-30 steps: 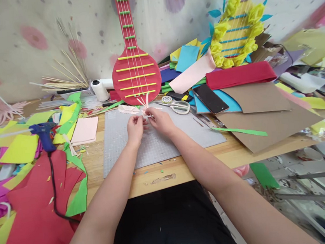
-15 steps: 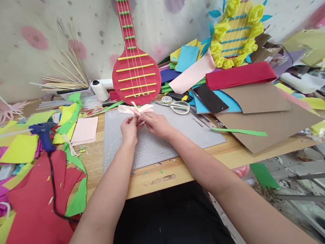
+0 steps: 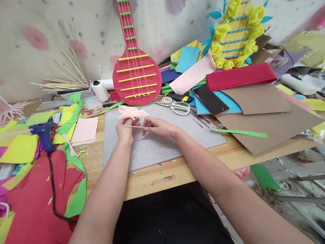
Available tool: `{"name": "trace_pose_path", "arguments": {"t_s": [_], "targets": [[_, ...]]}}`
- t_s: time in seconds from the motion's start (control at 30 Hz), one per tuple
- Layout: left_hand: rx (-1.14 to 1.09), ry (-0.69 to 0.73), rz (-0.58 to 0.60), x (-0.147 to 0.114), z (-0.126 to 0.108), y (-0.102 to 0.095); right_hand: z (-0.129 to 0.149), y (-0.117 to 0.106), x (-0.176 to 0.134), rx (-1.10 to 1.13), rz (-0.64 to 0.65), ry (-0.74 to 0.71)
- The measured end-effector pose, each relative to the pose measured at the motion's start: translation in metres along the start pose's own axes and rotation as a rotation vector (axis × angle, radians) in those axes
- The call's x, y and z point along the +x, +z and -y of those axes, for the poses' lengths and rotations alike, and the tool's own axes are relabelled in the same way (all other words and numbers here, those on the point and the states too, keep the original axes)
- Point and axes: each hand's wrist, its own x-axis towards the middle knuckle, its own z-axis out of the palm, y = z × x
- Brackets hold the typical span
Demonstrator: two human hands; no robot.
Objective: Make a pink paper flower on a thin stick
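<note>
My left hand [image 3: 125, 131] is closed at the fingertips on a piece of folded pale pink paper [image 3: 130, 112], which fans out beyond the fingers. A thin wooden stick [image 3: 135, 126] runs sideways between my two hands. Its right end is pinched in the fingers of my right hand [image 3: 159, 127]; the left end reaches my left hand. Both hands are over the grey cutting mat [image 3: 173, 144]. A red paper-covered lute shape [image 3: 136, 72] with yellow and green bars and white strings leans on the wall behind them.
White-handled scissors [image 3: 180, 108] and a phone [image 3: 210, 99] lie to the right, near brown cardboard [image 3: 268, 125]. At left are a blue glue gun [image 3: 45, 135], a pale pink paper stack [image 3: 84, 130] and red paper [image 3: 39, 202]. A yellow instrument shape [image 3: 236, 35] stands behind.
My hands have moved slightly apart and toward me. My right hand has left the pink paper and turned, and the thin stick now shows between the hands. The pink paper has tilted.
</note>
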Motion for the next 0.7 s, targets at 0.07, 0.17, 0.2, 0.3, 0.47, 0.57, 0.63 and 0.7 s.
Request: {"name": "trace_pose_path", "arguments": {"t_s": [0.07,0.17,0.2,0.3,0.47,0.57,0.63,0.7], "targets": [[0.002,-0.037,0.007,-0.0002,-0.0007,0.0003,-0.0039,-0.0012,0.0009,-0.125,-0.140,0.012],[0.035,-0.064,0.036,-0.0010,-0.0009,0.0007,-0.0057,-0.0028,0.0013,-0.285,-0.287,0.019],[0.046,-0.067,0.051,-0.0013,-0.0011,0.0006,-0.0054,-0.0033,0.0011,-0.327,-0.321,0.020],[0.054,-0.074,0.085,-0.0019,-0.0028,-0.0003,-0.0035,-0.0045,0.0005,-0.430,-0.427,0.031],[0.043,-0.081,0.138,-0.0003,-0.0069,-0.0022,-0.0065,-0.0059,0.0012,-0.510,-0.490,0.067],[0.046,-0.092,0.151,0.0006,-0.0075,-0.0025,-0.0102,-0.0068,0.0019,-0.528,-0.499,0.087],[0.042,-0.095,0.140,0.0005,-0.0070,-0.0024,-0.0111,-0.0072,0.0018,-0.539,-0.504,0.079],[0.034,-0.095,0.131,0.0000,-0.0064,-0.0021,-0.0104,-0.0075,0.0012,-0.560,-0.496,0.052]]}}
